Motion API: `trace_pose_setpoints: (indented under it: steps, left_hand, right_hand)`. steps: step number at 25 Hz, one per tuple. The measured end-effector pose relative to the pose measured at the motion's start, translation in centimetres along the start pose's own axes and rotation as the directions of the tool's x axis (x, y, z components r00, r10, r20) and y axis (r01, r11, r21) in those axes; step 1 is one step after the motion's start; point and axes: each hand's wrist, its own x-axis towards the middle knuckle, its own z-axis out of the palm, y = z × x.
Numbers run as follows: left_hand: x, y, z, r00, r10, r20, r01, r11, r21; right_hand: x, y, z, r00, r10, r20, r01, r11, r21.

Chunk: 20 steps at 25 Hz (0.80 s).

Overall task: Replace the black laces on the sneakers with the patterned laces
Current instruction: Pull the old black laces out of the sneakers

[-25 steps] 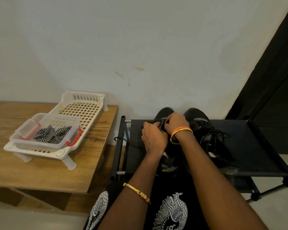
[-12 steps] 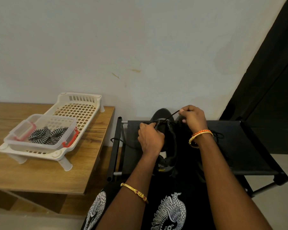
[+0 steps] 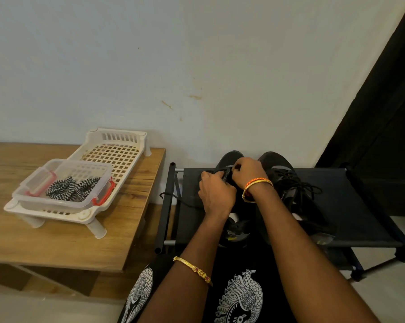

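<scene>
Two black sneakers stand side by side on a black fabric shoe rack (image 3: 350, 206). On the left sneaker (image 3: 229, 157), my left hand (image 3: 216, 194) grips the lacing area. My right hand (image 3: 249, 172) pinches the black lace near the toe end of the eyelets. A loose end of the black lace (image 3: 173, 197) trails left over the rack's edge. The right sneaker (image 3: 290, 183) is still laced in black. The black-and-white patterned laces (image 3: 72, 188) lie in a clear plastic box (image 3: 57, 201) at the left.
The clear box with red clips sits in a white slotted tray (image 3: 117, 152) on a wooden table (image 3: 57, 243) left of the rack. A pale wall stands right behind. A dark curtain (image 3: 383, 113) hangs at the right.
My right hand had pulled the black lace up and to the right half a second ago. It has come back down onto the left sneaker beside my left hand.
</scene>
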Motion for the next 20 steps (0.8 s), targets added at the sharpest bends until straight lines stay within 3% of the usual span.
trace_pose_setpoints:
  steps: [3,11,16,20]
  left_hand:
    - [0.0,-0.1,0.1,1.0,0.003,-0.006,-0.003,1.0,-0.005]
    - [-0.1,0.1,-0.1,0.999,-0.014,-0.033,0.014,1.0,-0.014]
    - [-0.1,0.2,-0.1,0.999,-0.022,-0.024,0.021,1.0,-0.014]
    - [0.1,0.2,-0.2,0.999,-0.032,-0.011,0.031,0.998,-0.045]
  right_hand:
    - [-0.1,-0.5,-0.3,0.999,-0.021,0.046,0.025,0.996,-0.081]
    - [-2.1,-0.2,-3.2,0.995,0.084,0.055,-0.085,0.996,0.021]
    - [-2.4,2.2,-6.2,0.95,0.253,-0.182,-0.201,0.944,0.263]
    - [-2.0,2.8,-4.9,0.935,0.299,-0.193,-0.182,0.869,0.46]
